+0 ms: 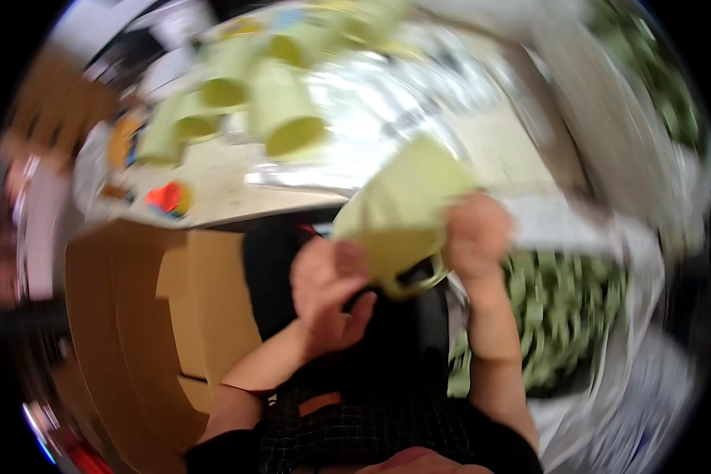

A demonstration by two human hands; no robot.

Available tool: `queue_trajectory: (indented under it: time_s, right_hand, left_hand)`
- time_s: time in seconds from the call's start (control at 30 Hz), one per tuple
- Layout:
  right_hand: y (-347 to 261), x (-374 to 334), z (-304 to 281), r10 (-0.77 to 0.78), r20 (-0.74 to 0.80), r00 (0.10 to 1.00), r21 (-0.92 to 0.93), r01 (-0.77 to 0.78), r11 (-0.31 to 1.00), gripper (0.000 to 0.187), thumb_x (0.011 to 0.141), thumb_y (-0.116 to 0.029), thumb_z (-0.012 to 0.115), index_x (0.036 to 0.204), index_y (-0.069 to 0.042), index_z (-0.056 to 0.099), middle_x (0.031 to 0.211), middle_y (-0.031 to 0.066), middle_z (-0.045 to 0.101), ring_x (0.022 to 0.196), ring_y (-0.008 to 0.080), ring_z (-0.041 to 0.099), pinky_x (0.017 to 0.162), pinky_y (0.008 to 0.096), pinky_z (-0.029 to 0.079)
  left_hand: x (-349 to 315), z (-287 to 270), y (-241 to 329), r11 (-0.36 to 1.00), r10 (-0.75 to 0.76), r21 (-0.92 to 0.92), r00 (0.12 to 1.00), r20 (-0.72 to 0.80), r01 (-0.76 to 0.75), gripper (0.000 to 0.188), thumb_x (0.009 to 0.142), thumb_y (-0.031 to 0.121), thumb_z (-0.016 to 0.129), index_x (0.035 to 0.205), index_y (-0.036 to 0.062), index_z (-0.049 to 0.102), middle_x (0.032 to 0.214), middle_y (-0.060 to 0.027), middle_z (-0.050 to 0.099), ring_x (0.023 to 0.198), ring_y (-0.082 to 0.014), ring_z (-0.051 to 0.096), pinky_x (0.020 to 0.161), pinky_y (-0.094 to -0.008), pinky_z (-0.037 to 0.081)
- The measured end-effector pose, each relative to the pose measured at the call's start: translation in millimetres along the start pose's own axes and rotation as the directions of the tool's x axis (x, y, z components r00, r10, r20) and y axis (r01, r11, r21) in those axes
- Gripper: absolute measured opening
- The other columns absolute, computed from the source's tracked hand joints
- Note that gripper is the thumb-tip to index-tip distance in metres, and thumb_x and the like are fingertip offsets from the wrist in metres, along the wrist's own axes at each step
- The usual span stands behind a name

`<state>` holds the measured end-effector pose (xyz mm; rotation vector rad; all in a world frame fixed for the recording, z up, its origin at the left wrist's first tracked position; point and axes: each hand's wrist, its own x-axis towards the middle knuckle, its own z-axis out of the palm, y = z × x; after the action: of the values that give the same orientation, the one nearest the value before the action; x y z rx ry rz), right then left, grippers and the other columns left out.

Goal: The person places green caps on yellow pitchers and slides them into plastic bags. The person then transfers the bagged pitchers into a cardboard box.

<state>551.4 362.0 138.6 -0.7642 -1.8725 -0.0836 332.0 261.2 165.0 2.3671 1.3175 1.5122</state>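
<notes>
A pale yellow-green plastic container [407, 189], wide and tube-like with a loop handle at its lower rim, is tilted over my lap with its mouth toward me. My right hand [478, 233] is closed on its right side, near the handle. My left hand [328, 288] is by the lower left of the rim, fingers apart and thumb pointing away; one fingertip seems to touch the container, though motion blurs it. Several similar containers [292, 114] lie on the table [221, 193] beyond, mouths toward me.
At my left stands an open cardboard box [154, 316]. On my right a white bag [644, 276] holds many green curved pieces [557, 308]. Shiny clear plastic wrapping [363, 103] covers part of the table. A small orange-red thing [164, 197] lies near its left edge.
</notes>
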Motion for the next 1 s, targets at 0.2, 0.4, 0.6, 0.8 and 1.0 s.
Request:
queue_trajectory:
  time_s: [0.2,0.4,0.6,0.8,1.0]
  right_hand:
    - [-45,-86,-5,0.457,-0.085,0.886,0.262,-0.422,0.868,0.015,0.086,-0.007,0.068,0.100,-0.007,0.064,0.090,0.0083,0.065,0.082,0.0248,0.064,0.073,0.0346,0.052]
    - [31,-251,-72,0.957,-0.195,0.214,-0.180,-0.967,0.180,0.048,0.080,-0.010,0.073,0.125,-0.005,0.057,0.123,0.0192,0.058,0.109,0.0296,0.059,0.093,0.0401,0.049]
    - [97,-287,-25,0.985,0.172,-0.016,-0.818,-0.559,0.134,0.087,0.072,-0.025,0.080,0.147,-0.008,0.039,0.142,0.0146,0.051,0.133,0.0309,0.048,0.111,0.0518,0.035]
    - [84,-243,-65,0.951,0.095,0.293,-0.530,-0.794,0.298,0.084,0.055,-0.026,0.092,0.122,0.007,0.052,0.118,0.0245,0.059,0.114,0.0395,0.057,0.099,0.0430,0.048]
    - [0,-118,-88,0.790,0.399,0.466,0.365,-0.871,0.330,0.091,0.071,-0.044,0.082,0.143,-0.004,0.044,0.137,0.0156,0.050,0.128,0.0275,0.050,0.107,0.0432,0.041]
  left_hand:
    - [-13,4,-7,0.970,-0.214,0.218,0.817,0.536,0.110,0.057,0.075,0.019,0.083,0.126,0.0083,0.060,0.112,-0.0138,0.069,0.097,-0.0403,0.065,0.086,-0.0428,0.052]
    - [-64,-93,-93,0.443,-0.711,-0.311,0.541,0.449,0.841,0.020,0.098,0.009,0.059,0.116,-0.0003,0.059,0.107,-0.0056,0.067,0.095,-0.0119,0.063,0.084,-0.0269,0.050]
    - [-93,-40,-90,-0.065,-0.863,-0.661,0.290,0.413,0.747,0.047,0.104,0.029,0.052,0.139,-0.0024,0.050,0.139,-0.0140,0.057,0.129,-0.0271,0.054,0.110,-0.0426,0.042]
    - [-92,-27,-82,-0.059,-0.926,-0.743,0.241,0.290,0.666,0.028,0.103,0.024,0.056,0.118,0.0014,0.061,0.120,-0.0104,0.069,0.110,-0.0222,0.066,0.098,-0.0388,0.051]
    - [-93,-17,-87,-0.046,-0.924,-0.695,0.233,0.302,0.718,0.031,0.103,0.022,0.055,0.123,-0.0008,0.059,0.121,-0.0122,0.067,0.112,-0.0230,0.064,0.101,-0.0399,0.049]
